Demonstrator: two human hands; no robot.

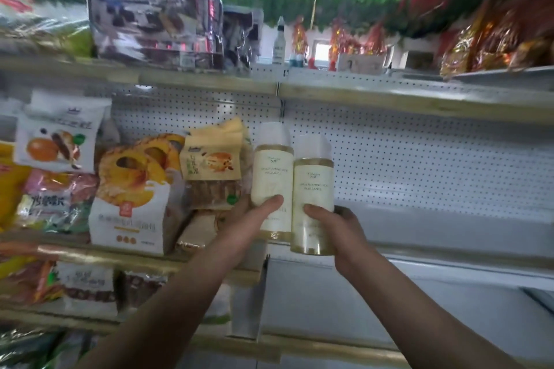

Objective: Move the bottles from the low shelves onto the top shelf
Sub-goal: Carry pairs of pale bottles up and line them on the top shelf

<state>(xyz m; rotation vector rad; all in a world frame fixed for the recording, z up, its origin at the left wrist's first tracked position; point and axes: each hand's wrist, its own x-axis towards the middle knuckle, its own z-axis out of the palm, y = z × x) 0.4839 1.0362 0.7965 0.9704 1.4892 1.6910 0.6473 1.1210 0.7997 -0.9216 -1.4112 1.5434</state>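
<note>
I hold two cream-labelled bottles with white caps upright, side by side, in front of the middle shelf's pegboard back. My left hand (251, 219) grips the left bottle (272, 177) near its lower half. My right hand (335, 228) grips the right bottle (313, 186), which sits slightly lower. Both are raised above the middle shelf (449, 255) and well below the top shelf (389, 93). One small white bottle with a dark cap (278, 42) stands on the top shelf, near the middle.
Snack bags (132, 192) crowd the left half of the middle shelf, and dark packages (156, 18) fill the top shelf's left. Gold and red wrapped goods (494, 39) sit at the top right. Green leaf garlands hang overhead. Small jars and a box stand beside the small bottle.
</note>
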